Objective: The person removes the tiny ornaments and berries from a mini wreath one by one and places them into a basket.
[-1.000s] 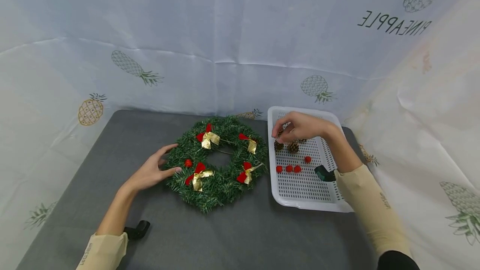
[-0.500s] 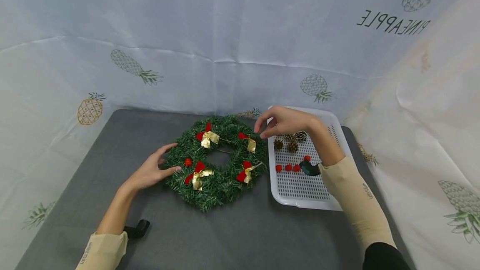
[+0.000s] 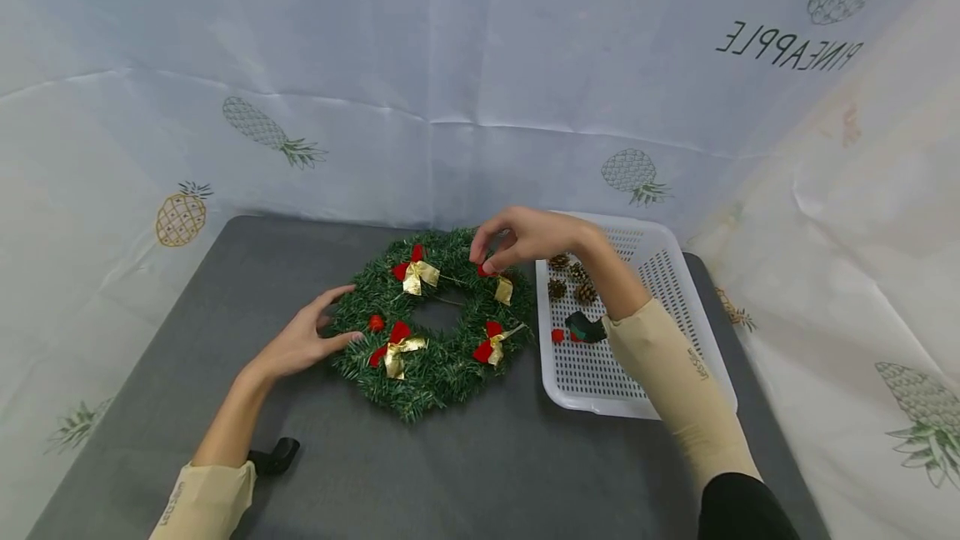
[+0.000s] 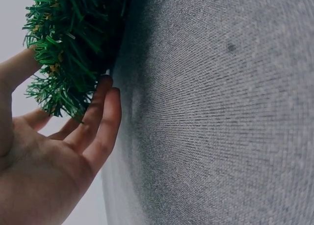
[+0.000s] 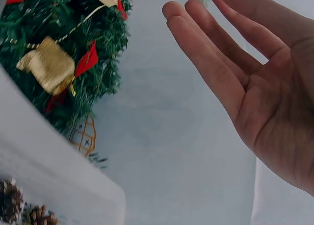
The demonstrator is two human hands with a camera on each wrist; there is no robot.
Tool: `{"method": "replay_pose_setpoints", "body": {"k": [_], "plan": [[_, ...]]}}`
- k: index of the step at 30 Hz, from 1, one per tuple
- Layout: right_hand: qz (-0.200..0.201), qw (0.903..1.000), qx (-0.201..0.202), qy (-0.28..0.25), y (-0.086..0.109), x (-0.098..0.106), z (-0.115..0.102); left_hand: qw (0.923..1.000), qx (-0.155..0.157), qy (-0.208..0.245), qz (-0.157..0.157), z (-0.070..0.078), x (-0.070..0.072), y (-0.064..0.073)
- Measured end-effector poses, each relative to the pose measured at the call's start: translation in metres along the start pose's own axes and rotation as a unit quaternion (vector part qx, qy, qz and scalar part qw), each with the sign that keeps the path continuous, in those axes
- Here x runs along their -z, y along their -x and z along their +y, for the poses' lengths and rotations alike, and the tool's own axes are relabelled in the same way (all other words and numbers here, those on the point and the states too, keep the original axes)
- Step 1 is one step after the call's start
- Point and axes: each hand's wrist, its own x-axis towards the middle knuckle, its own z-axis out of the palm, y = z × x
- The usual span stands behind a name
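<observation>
A green wreath (image 3: 442,386) lies on the dark table, trimmed with several red and gold bows (image 3: 420,277) and a red ball (image 3: 377,323). My left hand (image 3: 303,344) rests at its left side. In the left wrist view, thumb and fingers spread around the wreath's edge (image 4: 73,53) without closing. Above the upper right bow (image 3: 503,290) hovers my right hand (image 3: 525,238), its fingers loosely bent. Nothing shows between those fingers in the right wrist view, where the hand (image 5: 274,97) appears apart from the wreath; the very tips are partly cut off.
Right of the wreath stands a white perforated tray (image 3: 682,332). It holds several pine cones (image 3: 585,294) and red balls (image 3: 557,336), some behind the right wrist's black camera strap (image 3: 585,327). A pineapple-print cloth (image 3: 375,148) hangs behind the grey table (image 3: 420,482).
My right hand has moved left from over the pine cones in the tray to above the wreath's upper right bow. My left hand has stayed at the wreath's left side.
</observation>
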Motion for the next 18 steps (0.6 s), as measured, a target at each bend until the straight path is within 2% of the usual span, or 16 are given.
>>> {"method": "replay_pose_setpoints", "body": {"k": [7, 14, 18], "plan": [[-0.012, 0.9996, 0.018, 0.015, -0.024, -0.003, -0.007, 1.0, 0.0, 0.0, -0.001, -0.001, -0.001, -0.002], [-0.051, 0.9985, 0.019, 0.012, -0.048, -0.014, -0.017, 1.0, -0.002, 0.0, -0.003, -0.001, 0.0, -0.003], [-0.066, 0.9971, 0.032, 0.02, -0.061, -0.02, -0.021, 1.0, -0.004, 0.004, -0.005, 0.0, 0.0, -0.003]]}}
